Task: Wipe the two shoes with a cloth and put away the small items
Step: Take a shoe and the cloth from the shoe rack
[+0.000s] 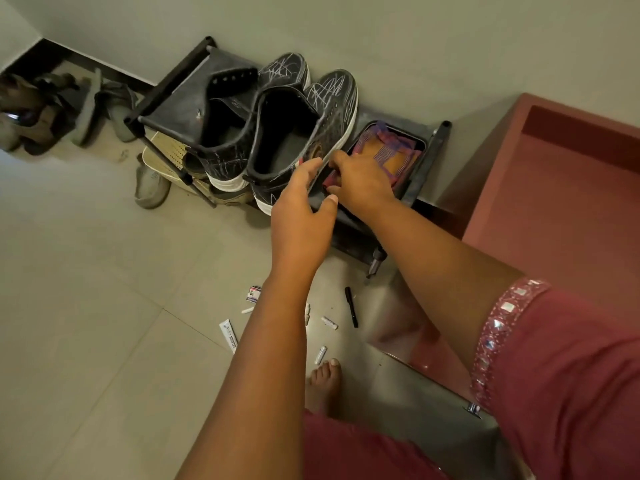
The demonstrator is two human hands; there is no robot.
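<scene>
1. Now the right hand (360, 183) is curling its fingers onto the cloth (388, 154) lying in the tray (424, 147) on the rack (180, 98).
2. The left hand (301, 209) is hovering spread beside the nearer shoe (301, 133).
3. Advice: lift the cloth clear, steadying that shoe; the far shoe (228, 126) is waiting alongside.

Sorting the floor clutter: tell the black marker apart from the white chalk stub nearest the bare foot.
The slim black marker pen is dark and long; the short white chalk stub is pale and stubby. The marker lies nearer the rack, the stub beside the toes. Both lie loose on the tiled floor, untouched.
</scene>
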